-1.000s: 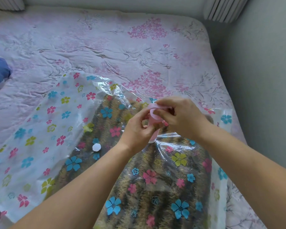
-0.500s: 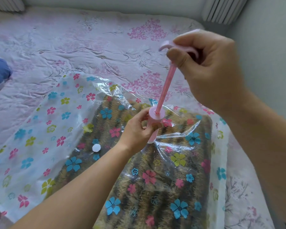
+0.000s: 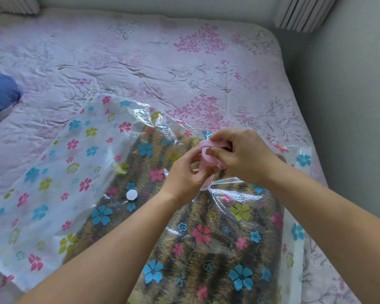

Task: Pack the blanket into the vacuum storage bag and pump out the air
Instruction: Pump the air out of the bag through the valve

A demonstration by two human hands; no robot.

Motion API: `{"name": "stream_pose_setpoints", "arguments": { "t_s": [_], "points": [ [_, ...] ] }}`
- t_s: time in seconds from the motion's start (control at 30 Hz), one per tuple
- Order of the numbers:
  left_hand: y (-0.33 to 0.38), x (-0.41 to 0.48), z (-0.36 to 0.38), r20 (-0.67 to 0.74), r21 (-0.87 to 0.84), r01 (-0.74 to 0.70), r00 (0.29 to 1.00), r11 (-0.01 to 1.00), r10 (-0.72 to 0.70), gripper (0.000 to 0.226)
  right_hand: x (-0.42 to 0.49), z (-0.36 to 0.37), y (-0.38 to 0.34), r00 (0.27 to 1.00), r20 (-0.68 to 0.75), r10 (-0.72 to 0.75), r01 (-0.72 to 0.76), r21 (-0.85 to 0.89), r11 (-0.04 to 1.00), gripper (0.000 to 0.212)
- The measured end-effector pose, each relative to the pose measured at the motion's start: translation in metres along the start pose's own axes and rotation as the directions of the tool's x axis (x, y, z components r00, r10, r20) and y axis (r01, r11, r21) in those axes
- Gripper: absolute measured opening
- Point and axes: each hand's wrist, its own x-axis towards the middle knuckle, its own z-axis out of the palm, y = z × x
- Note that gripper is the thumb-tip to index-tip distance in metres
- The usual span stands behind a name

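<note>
Pump handle (image 3: pixel 210 144) is pushed back down since half a second ago: the rod is no longer extended and the handle is seated on top of the pink pump (image 3: pixel 207 182). The right hand (image 3: pixel 246 157) is lowered with it, and its fingers are curled round the handle. The pump barrel is gripped by the left hand (image 3: pixel 184 177), thumb and fingers wrapped round it, and is held roughly upright. The pump base is set against the film of the vacuum storage bag (image 3: pixel 53 183), where the plastic is puckered. The bag is laid flat on the floral bed sheet (image 3: pixel 140 62). The brown striped blanket (image 3: pixel 206 255) is inside the bag, filling its right part; the left part is seen flat. A small white cap (image 3: pixel 131 195) is lying on the bag, left of the left wrist, apart from the pump. A blue pillow (image 3: pixel 0 95) is seen at the left edge.
</note>
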Motion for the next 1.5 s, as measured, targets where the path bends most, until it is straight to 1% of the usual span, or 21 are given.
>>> {"name": "stream_pose_setpoints", "arguments": {
  "t_s": [0.07,0.13,0.23,0.3,0.37,0.43,0.47,0.53,0.6,0.7,0.8,0.87,0.93,1.0,1.07,1.1,1.2,1.27,1.3,1.4,1.5],
  "points": [
    [-0.001,-0.001,0.0,-0.007,0.022,-0.01,1.0,1.0,0.01,0.04,0.0,-0.011,-0.01,0.997,-0.07,-0.019,0.026,0.1,0.995,0.014],
    [-0.002,-0.003,0.0,-0.011,0.026,-0.011,1.0,1.0,0.012,0.043,0.001,-0.029,-0.027,0.981,-0.181,-0.074,0.111,0.2,0.974,0.011],
    [-0.003,-0.004,0.0,0.001,0.021,0.0,1.0,1.0,0.0,0.044,0.0,-0.058,-0.051,0.904,-0.371,-0.211,0.318,0.254,0.914,0.008],
    [-0.003,-0.005,0.002,0.016,0.016,0.006,1.0,1.0,-0.007,0.046,-0.001,-0.061,-0.055,0.869,-0.433,-0.238,0.369,0.25,0.895,0.007],
    [-0.002,-0.006,0.003,0.014,0.006,0.01,1.0,1.0,-0.01,0.046,-0.004,-0.048,-0.048,0.906,-0.375,-0.198,0.287,0.197,0.938,0.009],
    [-0.001,-0.006,0.002,-0.003,-0.012,0.006,1.0,1.0,-0.006,0.043,-0.007,-0.024,-0.031,0.971,-0.219,-0.093,0.121,0.119,0.986,0.017],
    [0.0,-0.006,0.001,-0.003,-0.019,0.006,1.0,1.0,-0.006,0.04,-0.009,-0.012,-0.022,0.989,-0.146,-0.037,0.046,0.064,0.997,0.019],
    [-0.001,-0.006,0.0,0.013,-0.03,0.011,1.0,1.0,-0.01,0.036,-0.013,0.006,-0.007,0.998,-0.046,0.041,-0.042,-0.037,0.998,0.022],
    [-0.002,-0.006,-0.001,0.021,-0.022,0.012,1.0,1.0,-0.012,0.037,-0.014,0.012,-0.002,0.998,0.011,0.063,-0.062,-0.054,0.997,0.02],
    [-0.002,-0.006,-0.001,0.017,-0.032,-0.003,1.0,0.999,0.003,0.04,-0.012,0.005,-0.005,0.999,-0.014,0.029,-0.029,-0.047,0.998,0.017],
    [-0.004,-0.004,-0.002,0.014,-0.042,-0.008,1.0,0.999,0.009,0.046,-0.011,-0.018,-0.022,0.986,-0.155,-0.066,0.075,0.053,0.996,0.015],
    [-0.003,-0.003,-0.003,0.016,-0.024,-0.003,1.0,1.0,0.004,0.049,-0.01,-0.04,-0.041,0.948,-0.285,-0.141,0.181,0.119,0.976,0.015],
    [-0.004,-0.003,-0.004,0.026,-0.001,-0.01,1.0,1.0,0.01,0.048,-0.011,-0.059,-0.057,0.888,-0.397,-0.232,0.319,0.167,0.933,0.008],
    [-0.004,-0.004,-0.004,0.039,0.015,-0.009,0.999,1.0,0.008,0.048,-0.012,-0.062,-0.065,0.853,-0.446,-0.271,0.385,0.187,0.904,0.013],
    [-0.004,-0.004,-0.003,0.04,0.007,-0.01,0.999,1.0,0.01,0.047,-0.013,-0.051,-0.058,0.872,-0.426,-0.243,0.351,0.196,0.916,0.009],
    [-0.005,-0.005,-0.003,0.036,-0.005,-0.01,0.999,1.0,0.011,0.048,-0.013,-0.04,-0.051,0.898,-0.389,-0.206,0.294,0.183,0.938,0.009],
    [-0.004,-0.006,-0.002,0.034,-0.028,-0.003,0.999,1.0,0.004,0.045,-0.017,-0.007,-0.021,0.984,-0.17,-0.06,0.071,0.058,0.996,0.019],
    [-0.003,-0.007,-0.003,0.028,-0.019,0.002,1.0,1.0,-0.001,0.038,-0.02,0.009,-0.009,0.999,-0.039,0.033,-0.034,-0.017,0.999,0.021],
    [-0.003,-0.007,-0.004,0.025,-0.014,0.0,1.0,1.0,0.0,0.036,-0.021,0.013,-0.006,0.998,-0.008,0.064,-0.064,-0.017,0.998,0.021],
    [-0.004,-0.009,-0.004,0.012,-0.02,-0.01,1.0,1.0,0.01,0.037,-0.018,0.009,-0.007,0.999,-0.009,0.047,-0.047,-0.03,0.998,0.019],
    [-0.003,-0.009,-0.002,-0.001,-0.047,-0.018,1.0,0.999,0.018,0.045,-0.016,-0.012,-0.022,0.989,-0.142,-0.034,0.045,0.075,0.996,0.021]
  ]
}}
